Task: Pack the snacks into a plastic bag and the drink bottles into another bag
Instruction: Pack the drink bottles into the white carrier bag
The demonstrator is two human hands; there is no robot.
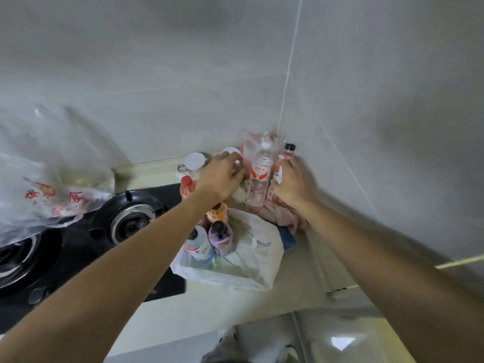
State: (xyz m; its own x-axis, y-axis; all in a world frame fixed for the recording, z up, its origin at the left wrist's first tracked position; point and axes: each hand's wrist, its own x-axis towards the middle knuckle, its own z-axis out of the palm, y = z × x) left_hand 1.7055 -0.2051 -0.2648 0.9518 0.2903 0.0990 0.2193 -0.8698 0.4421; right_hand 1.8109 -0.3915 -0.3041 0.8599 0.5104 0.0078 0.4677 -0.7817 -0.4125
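Now we reach both hands to the pink bag (281, 213) in the corner at twelve o'clock: our left hand (222, 176) curls onto its near edge, though blur hides the pinch, and our right hand (293, 180) wraps the black-capped bottle (284, 158). The clear water bottle (259, 176) stands between them, so we should spread the bag wide and lower bottles upright; more wait at six o'clock beside the white bag (246, 260).

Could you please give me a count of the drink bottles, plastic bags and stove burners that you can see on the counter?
Drink bottles: 6, counting the clear water bottle, black-capped bottle, red-capped bottle, orange bottle, purple bottle and white bottle
Plastic bags: 3
Stove burners: 2
Total: 11
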